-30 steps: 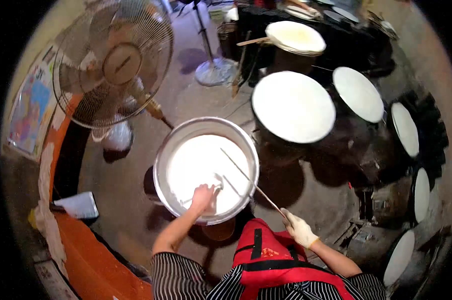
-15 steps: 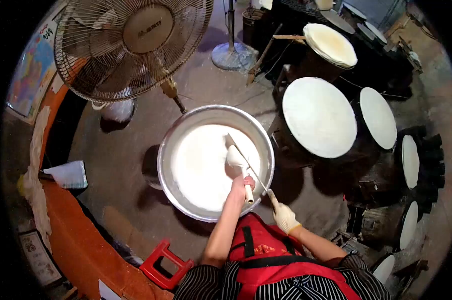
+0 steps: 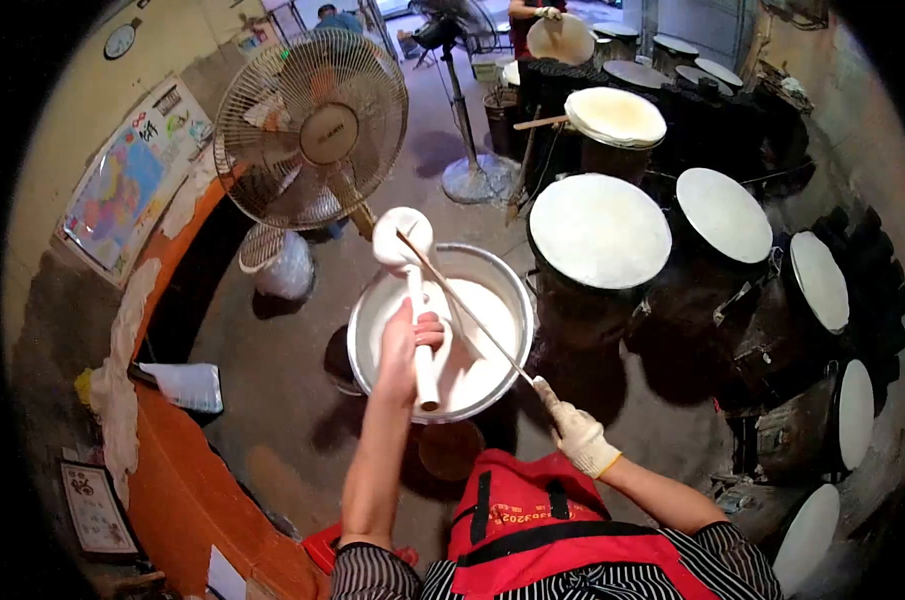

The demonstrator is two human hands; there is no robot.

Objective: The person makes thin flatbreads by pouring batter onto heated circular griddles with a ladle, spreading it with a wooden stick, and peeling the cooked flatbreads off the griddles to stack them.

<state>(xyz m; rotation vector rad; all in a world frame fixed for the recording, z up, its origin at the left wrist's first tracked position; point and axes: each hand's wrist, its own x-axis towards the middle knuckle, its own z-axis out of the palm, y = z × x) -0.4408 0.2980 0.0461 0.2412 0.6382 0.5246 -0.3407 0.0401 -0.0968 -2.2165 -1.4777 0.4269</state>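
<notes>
My bare left hand (image 3: 403, 350) is wrapped round the pale handle of a ladle (image 3: 404, 238), raised above a wide metal pot (image 3: 357, 372). White batter (image 3: 485, 372) lies in the pot, and white strands of it trail below the ladle. Coated in white, the ladle's bowl reaches past the pot's far rim. My right hand (image 3: 583, 440), in a cream work glove, grips the handle of a long, thin spatula (image 3: 478, 315). The spatula's blade crosses over the pot, and its tip overlaps the ladle's bowl; whether they touch I cannot tell.
Several round griddles with white sheets (image 3: 601, 232) stand to the right. A pedestal fan (image 3: 318, 135) is just beyond the pot. An orange-sided counter (image 3: 188, 470) curves along the left, near a red stool (image 3: 323, 548). Farther back, a person's gloved hand (image 3: 548, 13) holds a round sheet.
The ladle has risen from the batter, moving up and left with my left hand. The spatula's tip has followed it. My view has tilted up, bringing the people at the back into sight.
</notes>
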